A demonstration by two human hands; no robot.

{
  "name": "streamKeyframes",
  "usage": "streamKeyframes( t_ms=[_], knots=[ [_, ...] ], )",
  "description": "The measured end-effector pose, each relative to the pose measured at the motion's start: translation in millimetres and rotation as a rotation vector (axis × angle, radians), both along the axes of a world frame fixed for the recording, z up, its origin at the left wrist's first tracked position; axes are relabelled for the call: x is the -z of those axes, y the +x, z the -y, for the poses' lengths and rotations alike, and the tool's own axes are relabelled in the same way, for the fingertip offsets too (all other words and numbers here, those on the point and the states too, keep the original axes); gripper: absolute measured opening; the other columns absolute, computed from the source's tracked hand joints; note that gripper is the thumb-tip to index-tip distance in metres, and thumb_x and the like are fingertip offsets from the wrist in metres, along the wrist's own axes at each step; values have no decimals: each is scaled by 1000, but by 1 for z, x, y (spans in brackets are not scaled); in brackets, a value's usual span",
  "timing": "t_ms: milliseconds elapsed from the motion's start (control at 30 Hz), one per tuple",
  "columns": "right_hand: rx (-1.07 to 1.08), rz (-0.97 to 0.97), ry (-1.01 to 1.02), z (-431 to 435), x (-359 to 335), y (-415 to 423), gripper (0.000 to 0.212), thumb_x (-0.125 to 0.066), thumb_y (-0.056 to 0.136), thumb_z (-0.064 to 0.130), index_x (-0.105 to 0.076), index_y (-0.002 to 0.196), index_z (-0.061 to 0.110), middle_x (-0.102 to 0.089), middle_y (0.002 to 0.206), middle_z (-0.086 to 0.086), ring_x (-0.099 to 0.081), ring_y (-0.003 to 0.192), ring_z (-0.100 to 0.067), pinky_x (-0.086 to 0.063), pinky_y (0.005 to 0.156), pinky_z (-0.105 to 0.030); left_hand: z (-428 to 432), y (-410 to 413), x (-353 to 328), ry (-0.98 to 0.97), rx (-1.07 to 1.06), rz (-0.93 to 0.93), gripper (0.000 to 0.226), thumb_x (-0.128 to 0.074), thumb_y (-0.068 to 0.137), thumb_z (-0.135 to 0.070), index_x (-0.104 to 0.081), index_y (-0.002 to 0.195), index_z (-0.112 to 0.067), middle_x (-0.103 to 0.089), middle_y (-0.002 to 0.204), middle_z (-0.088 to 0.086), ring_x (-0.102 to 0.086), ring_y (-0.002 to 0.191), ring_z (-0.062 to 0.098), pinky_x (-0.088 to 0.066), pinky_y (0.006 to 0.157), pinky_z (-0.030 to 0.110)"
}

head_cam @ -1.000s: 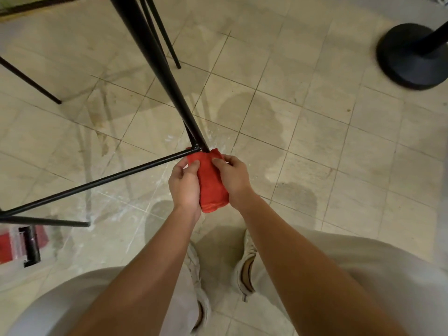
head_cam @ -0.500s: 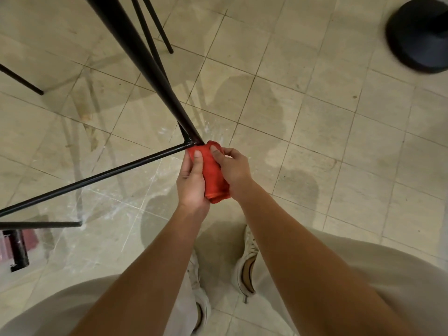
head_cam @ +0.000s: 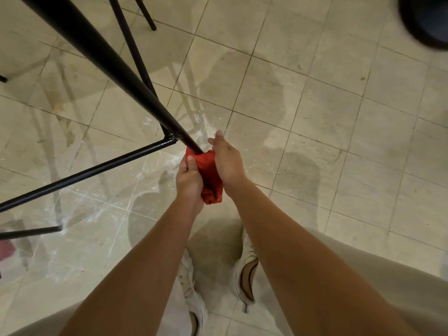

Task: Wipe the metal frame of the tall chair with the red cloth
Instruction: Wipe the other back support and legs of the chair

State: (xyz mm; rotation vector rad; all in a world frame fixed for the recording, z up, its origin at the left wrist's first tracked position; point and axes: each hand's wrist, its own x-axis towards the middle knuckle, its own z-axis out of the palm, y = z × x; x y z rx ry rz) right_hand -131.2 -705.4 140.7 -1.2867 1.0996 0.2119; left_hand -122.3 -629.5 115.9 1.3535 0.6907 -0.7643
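The tall chair's black metal frame (head_cam: pixel 104 61) slants down from the top left, with a crossbar (head_cam: pixel 92 169) joining the leg at a welded corner. A red cloth (head_cam: pixel 209 173) is wrapped round the leg just below that corner. My left hand (head_cam: pixel 189 179) grips the cloth from the left, thumb on top. My right hand (head_cam: pixel 226 161) presses the cloth from the right, its fingers fairly straight and pointing forward. The leg's lowest part is hidden inside the cloth.
Beige tiled floor (head_cam: pixel 315 117) with damp patches and white scuffs. Other thin black legs (head_cam: pixel 131 42) stand further back. A black round base (head_cam: pixel 426 20) sits at the top right. My white shoes (head_cam: pixel 244 275) are directly below my hands.
The cloth and both hands have slid down the leg, from the welded corner to just below it. My right hand's fingers have straightened.
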Motion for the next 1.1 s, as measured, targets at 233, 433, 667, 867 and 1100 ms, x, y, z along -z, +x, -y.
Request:
streamKeyframes(
  t_ms=[233, 433, 667, 867, 1100],
  knots=[
    [23, -44, 66, -4, 7, 1, 59, -20, 94, 60, -65, 113, 27, -57, 127, -3, -50, 116, -21, -32, 108, -38, -1, -8, -9, 35, -67, 88, 31, -34, 101, -35, -53, 126, -34, -65, 117, 4, -63, 105, 26, -53, 88, 49],
    [106, -33, 108, -4, 3, 1, 60, -19, 93, 62, -67, 94, 27, -65, 112, -4, -57, 105, -22, -40, 103, -41, 4, -5, -28, 32, -160, 119, 27, -38, 100, -37, -56, 120, -35, -64, 118, 2, -63, 104, 28, -53, 87, 51],
    [65, -27, 118, -6, 12, -2, 65, -15, 94, 60, -67, 108, 23, -62, 116, -8, -55, 106, -22, -39, 102, -40, 1, 0, -7, 100, -21, 115, 25, -37, 101, -34, -59, 110, -42, -65, 113, 1, -63, 102, 24, -55, 85, 44],
    [45, -66, 132, -8, 34, -2, 65, -17, 94, 60, -60, 122, 21, -58, 125, -5, -52, 113, -21, -36, 103, -37, -1, 4, 24, 142, 85, 90, 33, -34, 101, -35, -53, 128, -35, -64, 115, -2, -63, 101, 19, -54, 73, 36],
    [57, -64, 126, 0, 57, 7, 62, -18, 96, 57, -61, 120, 20, -53, 129, -4, -47, 107, -15, -30, 92, -30, -3, 12, 67, 148, 189, -1, 32, -36, 101, -32, -56, 126, -28, -69, 105, -5, -67, 96, 15, -53, 74, 31]
  ],
)
